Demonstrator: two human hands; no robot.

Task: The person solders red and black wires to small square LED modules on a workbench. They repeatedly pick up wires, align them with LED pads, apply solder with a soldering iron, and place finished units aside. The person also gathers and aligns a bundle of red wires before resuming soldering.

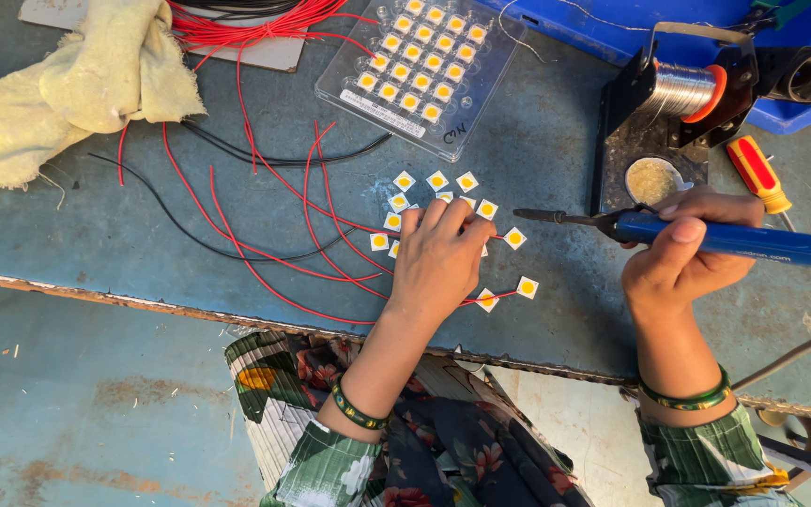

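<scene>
Left hand (438, 258) lies flat, fingers spread, pressing on small square LED chips (436, 180) scattered on the blue counter (96, 235); more chips sit just above & right of its fingertips. Red wires (265, 235) run under it. Right hand (682, 249) is closed round a blue soldering iron (725, 239), tip near the chips, not touching.

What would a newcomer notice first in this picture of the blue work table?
The right hand holds a blue-handled soldering iron, tip pointing left. The left hand presses down among small white square chips with yellow centres, scattered mid-table, with thin red wires looping to their left. Behind them lies a clear plastic tray of the same chips.
</scene>
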